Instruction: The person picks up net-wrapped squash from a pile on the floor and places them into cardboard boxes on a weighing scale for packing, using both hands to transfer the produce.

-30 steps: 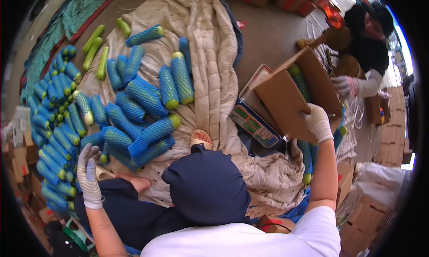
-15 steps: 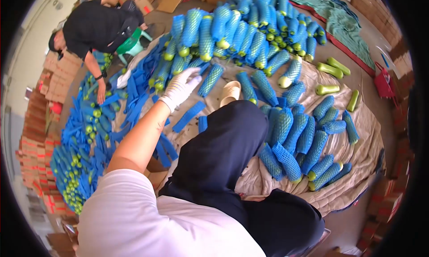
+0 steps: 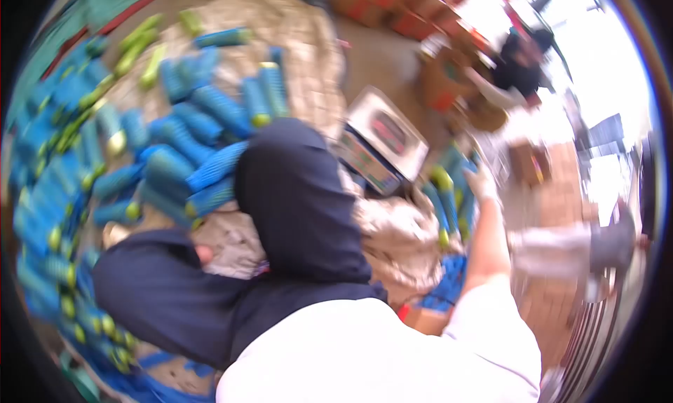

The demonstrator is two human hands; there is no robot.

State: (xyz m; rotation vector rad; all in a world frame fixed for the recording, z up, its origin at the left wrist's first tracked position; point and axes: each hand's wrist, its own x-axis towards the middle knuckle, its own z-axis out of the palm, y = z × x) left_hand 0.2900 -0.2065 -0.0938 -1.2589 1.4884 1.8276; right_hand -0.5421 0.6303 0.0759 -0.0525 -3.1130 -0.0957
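My right hand (image 3: 481,182), in a pale glove, reaches out to the right, beside a cluster of long green gourds (image 3: 444,182) in blue foam nets. The hand overlaps the edge of that cluster, but motion smears its fingers and I cannot tell whether they grip a gourd. My left hand is out of sight. A heap of netted gourds (image 3: 172,158) lies on the beige quilt (image 3: 280,14), left of my raised knee. Several bare green gourds (image 3: 144,42) sit at the upper left.
A weighing scale (image 3: 382,140) stands beyond my knee. Cardboard boxes (image 3: 442,77) are at the upper right, near a blurred person (image 3: 522,63); another blurred person (image 3: 575,252) is at the far right. Blue foam nets (image 3: 445,284) lie near an open box (image 3: 424,319).
The view has swung far to the right, bringing the scale and other people into sight. My gloved left hand has left the view; my right arm now shows, stretched out to the right.
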